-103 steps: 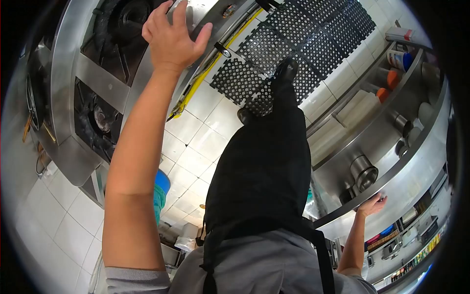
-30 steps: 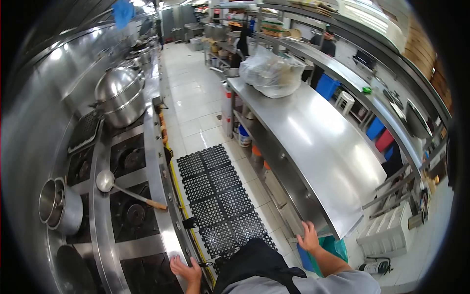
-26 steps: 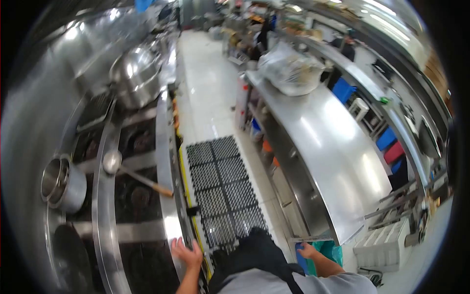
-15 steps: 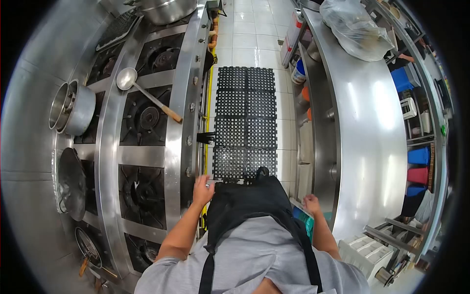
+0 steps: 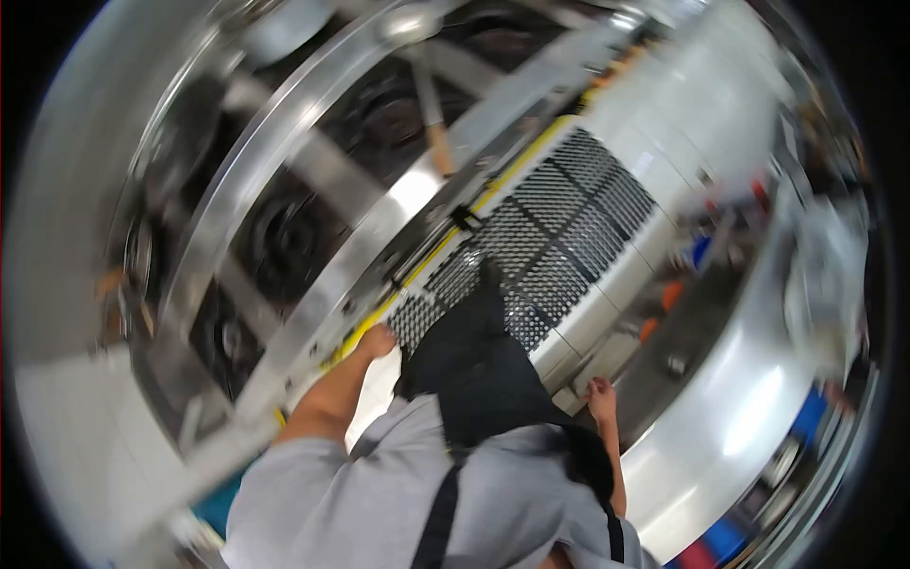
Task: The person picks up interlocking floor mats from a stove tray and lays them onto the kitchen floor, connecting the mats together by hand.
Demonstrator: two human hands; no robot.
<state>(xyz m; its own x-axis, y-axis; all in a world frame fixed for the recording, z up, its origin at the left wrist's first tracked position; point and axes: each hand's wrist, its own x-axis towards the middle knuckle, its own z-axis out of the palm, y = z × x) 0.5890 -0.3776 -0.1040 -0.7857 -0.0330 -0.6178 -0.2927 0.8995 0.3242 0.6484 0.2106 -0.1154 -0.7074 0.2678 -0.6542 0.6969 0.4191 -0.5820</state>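
Observation:
My left hand [image 5: 379,340] hangs in front of my body near the stove's front edge, rounded like a fist with nothing seen in it. On the other side, my right hand [image 5: 599,395] hangs beside the steel counter, fingers bent but blurred; no object shows in it. Neither hand visibly touches anything. A ladle [image 5: 437,144] with a wooden handle lies across the stove [image 5: 313,166], its bowl at the far side and its handle end over the front rail. Black burners [image 5: 284,232] sit in the stove top. My black apron [image 5: 474,365] covers my front.
Black perforated mats [image 5: 555,237] cover the white tiled floor between stove and steel counter [image 5: 730,427]. A filled plastic bag [image 5: 829,270] sits on the counter's far end. Shelves underneath hold orange-topped containers [image 5: 671,295]. Pans [image 5: 140,251] stand at the stove's back.
My view has swung round to the left, so the stove and mats now run diagonally and the picture is smeared. Both hands still hang at my sides. The ladle stays on the stove.

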